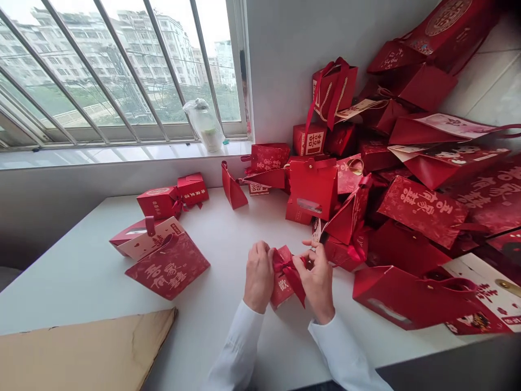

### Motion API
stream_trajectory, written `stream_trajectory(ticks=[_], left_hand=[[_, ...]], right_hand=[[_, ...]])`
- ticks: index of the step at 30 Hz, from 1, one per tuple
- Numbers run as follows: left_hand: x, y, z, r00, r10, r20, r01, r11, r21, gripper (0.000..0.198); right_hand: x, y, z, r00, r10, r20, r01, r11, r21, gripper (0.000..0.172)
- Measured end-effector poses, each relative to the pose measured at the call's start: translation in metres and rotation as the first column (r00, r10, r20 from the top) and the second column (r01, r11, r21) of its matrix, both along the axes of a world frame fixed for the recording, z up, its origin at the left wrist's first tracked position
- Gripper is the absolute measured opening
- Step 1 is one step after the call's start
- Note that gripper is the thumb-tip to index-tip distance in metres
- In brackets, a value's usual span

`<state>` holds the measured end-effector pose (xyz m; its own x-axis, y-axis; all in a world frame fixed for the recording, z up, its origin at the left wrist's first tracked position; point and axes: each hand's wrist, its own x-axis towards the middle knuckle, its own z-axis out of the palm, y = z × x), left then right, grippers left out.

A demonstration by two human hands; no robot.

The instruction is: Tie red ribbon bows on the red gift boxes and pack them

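A small red gift box (280,287) with white characters on its face stands on the table in front of me. A dark red ribbon (293,279) is tied in a bow at its top, one tail hanging down the front. My left hand (259,278) grips the box's left side, fingers curled and pressed close to the ribbon; its exact contact points are partly hidden. On the other side, my right hand (318,281) pinches the ribbon between thumb and forefinger, with the remaining fingers bent.
Many red gift boxes and bags (421,209) are heaped along the right. Several more boxes (169,266) stand on the left of the white table (228,326). A cardboard sheet (85,353) lies front left. On the sill below the barred window is a plastic cup (207,130).
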<state>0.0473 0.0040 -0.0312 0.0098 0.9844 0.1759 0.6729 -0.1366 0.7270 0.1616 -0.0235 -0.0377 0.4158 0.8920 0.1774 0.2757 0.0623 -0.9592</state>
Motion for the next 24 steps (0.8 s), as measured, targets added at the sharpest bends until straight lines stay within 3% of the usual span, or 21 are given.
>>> stream_trajectory(ticks=[5, 11, 24], left_hand=[[-0.001, 0.002, 0.001, 0.997, 0.001, 0.074, 0.002, 0.999, -0.042, 0.021], [-0.002, 0.002, -0.005, 0.996, -0.035, 0.086, 0.037, 0.999, -0.02, 0.02], [-0.002, 0.002, -0.006, 0.991, -0.018, 0.131, 0.019, 1.0, -0.009, 0.021]], right_hand=[[0.003, -0.002, -0.003, 0.995, -0.032, -0.096, 0.033, 0.999, 0.005, 0.03], [0.003, 0.0, -0.009, 0.939, -0.003, -0.344, 0.019, 0.999, 0.045, 0.041], [0.006, -0.002, -0.011, 0.936, -0.009, -0.352, 0.016, 1.0, 0.018, 0.045]])
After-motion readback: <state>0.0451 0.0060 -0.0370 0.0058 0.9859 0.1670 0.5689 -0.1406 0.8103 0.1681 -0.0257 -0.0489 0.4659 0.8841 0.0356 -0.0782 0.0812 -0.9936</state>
